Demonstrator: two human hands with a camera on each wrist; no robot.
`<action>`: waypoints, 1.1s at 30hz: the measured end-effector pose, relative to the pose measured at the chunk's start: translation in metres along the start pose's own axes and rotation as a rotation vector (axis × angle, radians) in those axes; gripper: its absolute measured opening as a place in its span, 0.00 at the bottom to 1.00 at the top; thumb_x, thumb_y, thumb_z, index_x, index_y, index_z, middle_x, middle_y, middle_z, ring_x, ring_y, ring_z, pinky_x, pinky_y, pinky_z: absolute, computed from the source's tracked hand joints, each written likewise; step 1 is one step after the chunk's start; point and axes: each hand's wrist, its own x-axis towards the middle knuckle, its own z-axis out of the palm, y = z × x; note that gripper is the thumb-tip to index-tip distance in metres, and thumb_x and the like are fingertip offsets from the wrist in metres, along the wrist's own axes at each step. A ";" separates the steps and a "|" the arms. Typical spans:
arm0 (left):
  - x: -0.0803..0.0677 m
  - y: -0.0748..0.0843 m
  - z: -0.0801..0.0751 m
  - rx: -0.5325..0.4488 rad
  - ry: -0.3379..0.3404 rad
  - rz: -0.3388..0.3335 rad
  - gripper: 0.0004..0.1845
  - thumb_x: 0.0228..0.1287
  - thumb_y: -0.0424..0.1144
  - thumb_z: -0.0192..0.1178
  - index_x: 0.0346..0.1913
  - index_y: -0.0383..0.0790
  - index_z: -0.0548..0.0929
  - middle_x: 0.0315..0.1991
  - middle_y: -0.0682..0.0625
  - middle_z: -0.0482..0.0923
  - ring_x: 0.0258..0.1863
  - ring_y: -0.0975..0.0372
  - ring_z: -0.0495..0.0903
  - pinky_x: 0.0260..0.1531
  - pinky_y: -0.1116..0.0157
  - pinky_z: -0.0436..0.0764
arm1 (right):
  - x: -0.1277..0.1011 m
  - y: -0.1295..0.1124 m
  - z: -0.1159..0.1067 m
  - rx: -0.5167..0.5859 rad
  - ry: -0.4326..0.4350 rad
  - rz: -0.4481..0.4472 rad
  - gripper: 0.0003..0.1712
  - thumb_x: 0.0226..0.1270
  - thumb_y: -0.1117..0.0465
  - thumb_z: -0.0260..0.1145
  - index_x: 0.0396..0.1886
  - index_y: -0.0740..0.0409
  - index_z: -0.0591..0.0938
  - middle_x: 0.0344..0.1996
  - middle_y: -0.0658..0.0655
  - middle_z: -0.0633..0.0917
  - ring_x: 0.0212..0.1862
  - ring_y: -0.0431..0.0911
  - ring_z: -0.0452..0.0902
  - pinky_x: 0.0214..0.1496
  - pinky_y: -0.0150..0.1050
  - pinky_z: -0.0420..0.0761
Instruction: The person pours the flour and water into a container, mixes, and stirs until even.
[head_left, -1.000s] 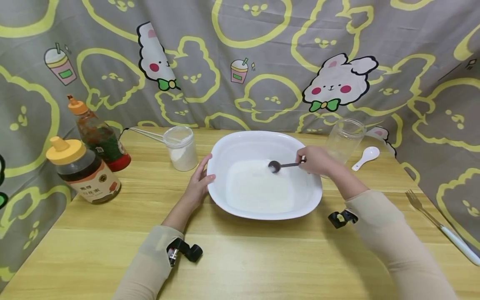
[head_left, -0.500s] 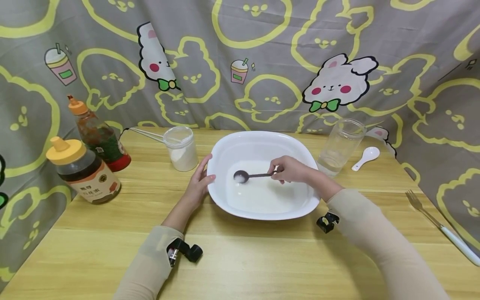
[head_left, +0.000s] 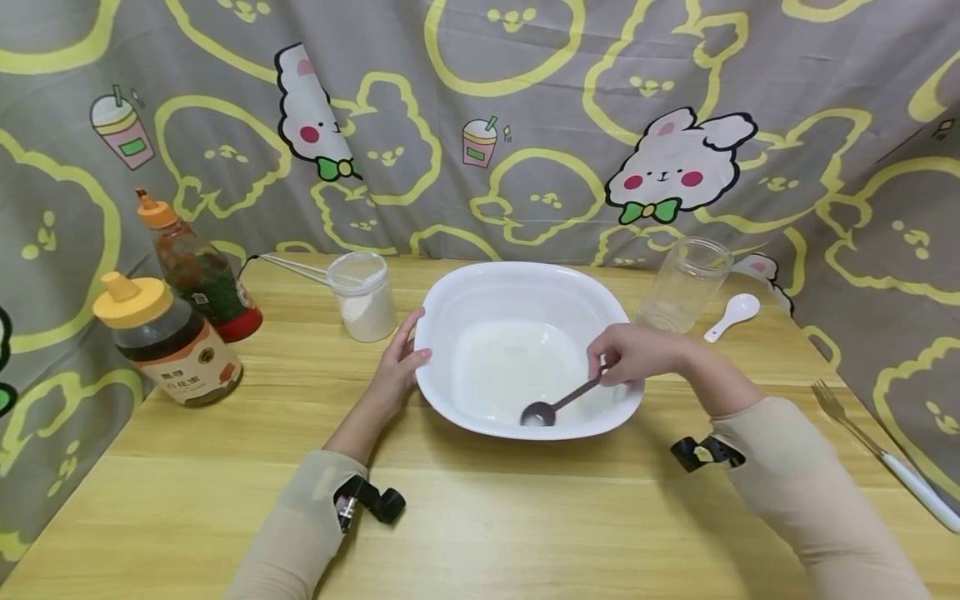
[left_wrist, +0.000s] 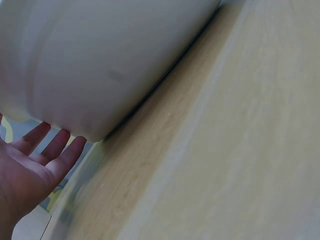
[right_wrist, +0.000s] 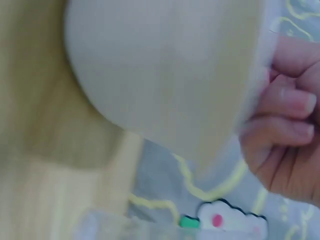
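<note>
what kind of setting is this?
Likely a home-style food-prep table set up for recording: wooden table, cartoon fabric backdrop, white bowl of milky liquid, condiment bottles.

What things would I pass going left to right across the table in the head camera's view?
honey bottle → sauce bottle → powder cup → left hand → white bowl → glass jar → white spoon → fork
</note>
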 end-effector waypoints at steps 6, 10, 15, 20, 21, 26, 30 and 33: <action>-0.001 0.001 0.000 -0.004 -0.004 -0.005 0.35 0.52 0.32 0.49 0.66 0.48 0.52 0.57 0.35 0.58 0.51 0.41 0.62 0.41 0.49 0.73 | -0.019 -0.002 -0.015 -0.153 0.108 0.122 0.08 0.45 0.73 0.57 0.21 0.57 0.78 0.12 0.48 0.72 0.15 0.40 0.65 0.15 0.31 0.66; 0.000 0.001 0.001 -0.004 -0.003 -0.012 0.35 0.52 0.33 0.50 0.65 0.49 0.53 0.57 0.35 0.59 0.51 0.41 0.62 0.41 0.49 0.73 | -0.018 0.004 -0.017 -0.217 0.227 0.172 0.08 0.44 0.73 0.57 0.20 0.57 0.78 0.13 0.49 0.72 0.16 0.42 0.65 0.17 0.33 0.66; 0.000 0.000 0.001 -0.005 0.001 -0.008 0.35 0.52 0.33 0.50 0.65 0.49 0.53 0.57 0.35 0.59 0.50 0.41 0.63 0.41 0.49 0.73 | -0.002 0.011 -0.014 -0.246 0.323 0.229 0.05 0.47 0.71 0.58 0.23 0.60 0.78 0.16 0.51 0.74 0.20 0.44 0.66 0.19 0.33 0.67; 0.000 0.000 0.000 -0.004 0.007 -0.005 0.35 0.52 0.33 0.50 0.65 0.49 0.53 0.56 0.34 0.59 0.50 0.41 0.63 0.40 0.50 0.74 | 0.025 0.017 -0.004 -0.165 0.388 0.247 0.04 0.50 0.70 0.57 0.27 0.62 0.78 0.15 0.53 0.74 0.17 0.43 0.68 0.18 0.33 0.69; 0.000 0.000 0.000 -0.004 0.007 -0.006 0.35 0.52 0.33 0.50 0.65 0.49 0.53 0.57 0.34 0.59 0.50 0.41 0.63 0.40 0.50 0.73 | 0.031 0.018 -0.002 -0.136 0.398 0.241 0.04 0.51 0.70 0.57 0.28 0.63 0.77 0.14 0.53 0.74 0.17 0.43 0.68 0.18 0.33 0.68; 0.000 0.000 0.000 -0.006 0.005 -0.005 0.35 0.52 0.33 0.50 0.65 0.49 0.53 0.56 0.35 0.59 0.51 0.41 0.62 0.41 0.49 0.73 | 0.057 0.023 0.010 0.008 0.397 0.186 0.05 0.55 0.68 0.57 0.32 0.65 0.77 0.09 0.52 0.73 0.14 0.43 0.66 0.17 0.33 0.66; -0.001 0.000 0.000 0.002 0.002 -0.003 0.35 0.52 0.33 0.50 0.65 0.48 0.53 0.56 0.35 0.60 0.50 0.41 0.63 0.40 0.50 0.74 | 0.068 0.019 0.017 0.089 0.330 0.124 0.07 0.56 0.68 0.58 0.35 0.66 0.77 0.10 0.54 0.74 0.13 0.42 0.64 0.14 0.32 0.64; -0.001 0.001 0.000 0.000 0.003 0.000 0.35 0.52 0.33 0.50 0.65 0.48 0.53 0.56 0.35 0.60 0.49 0.42 0.64 0.39 0.51 0.75 | 0.068 0.013 0.022 0.134 0.259 0.059 0.07 0.56 0.68 0.58 0.35 0.65 0.78 0.10 0.56 0.74 0.12 0.42 0.62 0.13 0.31 0.62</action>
